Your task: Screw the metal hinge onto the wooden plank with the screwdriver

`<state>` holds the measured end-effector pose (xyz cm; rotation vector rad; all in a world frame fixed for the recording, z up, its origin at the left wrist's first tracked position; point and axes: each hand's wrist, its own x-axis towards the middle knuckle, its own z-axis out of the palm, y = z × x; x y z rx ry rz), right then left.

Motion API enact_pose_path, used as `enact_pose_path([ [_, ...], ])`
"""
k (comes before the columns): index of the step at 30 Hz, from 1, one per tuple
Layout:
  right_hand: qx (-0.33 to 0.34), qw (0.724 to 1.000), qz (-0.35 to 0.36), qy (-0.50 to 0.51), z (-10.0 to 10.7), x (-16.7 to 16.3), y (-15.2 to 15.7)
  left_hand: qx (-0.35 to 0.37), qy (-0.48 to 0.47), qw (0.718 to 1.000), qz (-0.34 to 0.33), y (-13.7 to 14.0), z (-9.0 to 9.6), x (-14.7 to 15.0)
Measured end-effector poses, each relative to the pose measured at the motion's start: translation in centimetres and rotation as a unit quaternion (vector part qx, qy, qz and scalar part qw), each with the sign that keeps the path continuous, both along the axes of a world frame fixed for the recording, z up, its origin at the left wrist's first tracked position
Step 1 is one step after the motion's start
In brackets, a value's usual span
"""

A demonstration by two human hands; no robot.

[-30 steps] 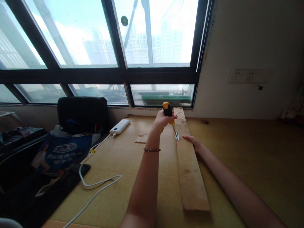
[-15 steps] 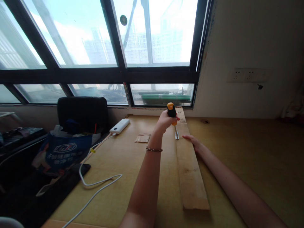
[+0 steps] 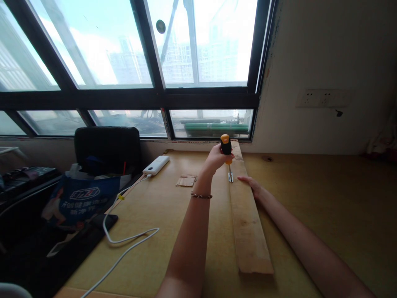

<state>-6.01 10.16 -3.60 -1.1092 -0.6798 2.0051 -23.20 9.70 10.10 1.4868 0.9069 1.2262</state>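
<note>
My left hand (image 3: 217, 159) is wrapped around the black and yellow handle of a screwdriver (image 3: 226, 145). Its shaft points down to a small silver metal hinge (image 3: 230, 177) at the left edge of a long wooden board (image 3: 249, 223). The tip is too small to make out against the metal. At the board's right edge, my right hand (image 3: 252, 185) grips the wood, one finger or the thumb lying across the top near the hinge. Its other fingers are mostly hidden. The board lies lengthwise on the yellowish table (image 3: 297, 198).
Left of my arm lie a thin wooden piece (image 3: 186, 180) and a white power bank (image 3: 156, 165) with a white cable (image 3: 133, 238). A black chair (image 3: 107, 145) holding a blue bag (image 3: 82, 198) stands at the left. Beyond the table are a window and a wall.
The screwdriver's handle has shifted slightly to the right and stands a little more upright. My right hand and the board have stayed in place.
</note>
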Motion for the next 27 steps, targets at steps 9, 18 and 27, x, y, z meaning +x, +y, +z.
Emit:
enact_pose_path([
  [9,0.004,1.0,0.01,0.017,-0.6,0.3,0.3,0.049,0.135,0.986,0.089,0.8,-0.9,-0.6],
  [18,0.002,1.0,0.02,0.012,-0.3,0.3,0.2,0.059,0.062,0.992,0.094,0.3,0.1,-0.9],
  [27,0.004,1.0,0.021,0.018,-0.5,0.3,0.2,0.054,0.12,0.985,0.108,0.6,-0.5,-0.8],
])
